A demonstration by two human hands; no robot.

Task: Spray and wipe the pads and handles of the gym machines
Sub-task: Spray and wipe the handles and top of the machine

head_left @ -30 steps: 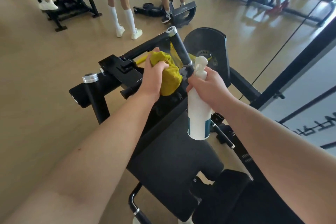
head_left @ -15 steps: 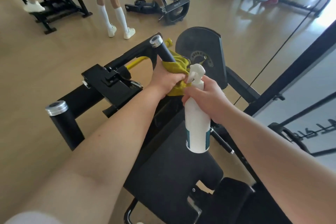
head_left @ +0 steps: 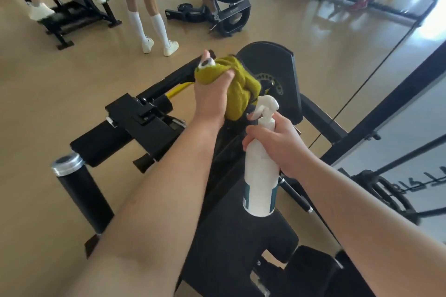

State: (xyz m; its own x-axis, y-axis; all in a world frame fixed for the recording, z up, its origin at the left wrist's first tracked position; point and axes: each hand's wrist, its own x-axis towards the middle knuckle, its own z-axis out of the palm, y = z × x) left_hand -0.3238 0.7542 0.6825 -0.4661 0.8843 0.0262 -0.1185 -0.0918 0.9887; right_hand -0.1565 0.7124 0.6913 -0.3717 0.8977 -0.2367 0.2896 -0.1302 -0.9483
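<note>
Our left hand (head_left: 212,96) is curled tight around a yellow-green cloth (head_left: 241,89) and wraps it over the top of the machine's far handle (head_left: 207,63). The handle's silver end cap peeks out just above the fingers, and it stands at the far end of the black pad (head_left: 236,243). Our right hand (head_left: 282,144) grips a white spray bottle (head_left: 260,176) by the neck, fingers closed round it below the trigger head, and the bottle hangs upright over the pad's right side. Left of the pad, a second black handle (head_left: 79,188) with a silver cap stands free. Beyond the pad, on the wooden floor (head_left: 48,103), several people (head_left: 156,24) stand or crouch by other machines.
</note>
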